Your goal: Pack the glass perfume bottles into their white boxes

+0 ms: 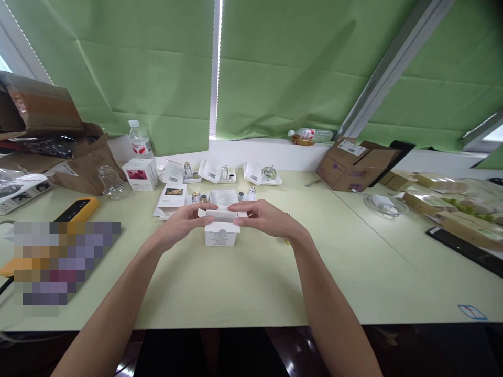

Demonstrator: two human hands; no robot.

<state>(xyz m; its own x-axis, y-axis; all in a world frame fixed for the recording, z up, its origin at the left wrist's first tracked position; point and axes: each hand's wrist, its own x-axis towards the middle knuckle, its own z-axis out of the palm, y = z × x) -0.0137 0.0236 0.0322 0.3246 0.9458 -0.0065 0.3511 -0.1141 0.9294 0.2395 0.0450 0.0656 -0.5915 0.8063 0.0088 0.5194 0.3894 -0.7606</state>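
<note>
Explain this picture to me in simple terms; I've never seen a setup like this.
There is no machine here. One camera, worn on a person's head, looks forward and down at their bare hands. The left hand and right hand hold a small white box near its top, over a pale table. Beyond it are small clear bottles and a white carton with a pink picture; a brown cardboard box sits farther right.

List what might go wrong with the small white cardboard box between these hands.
The small white cardboard box could crease, since the left hand and right hand both press around its open top. If they push forward, they might knock over the small, clear, upright bottle just beyond the right fingers.
</note>
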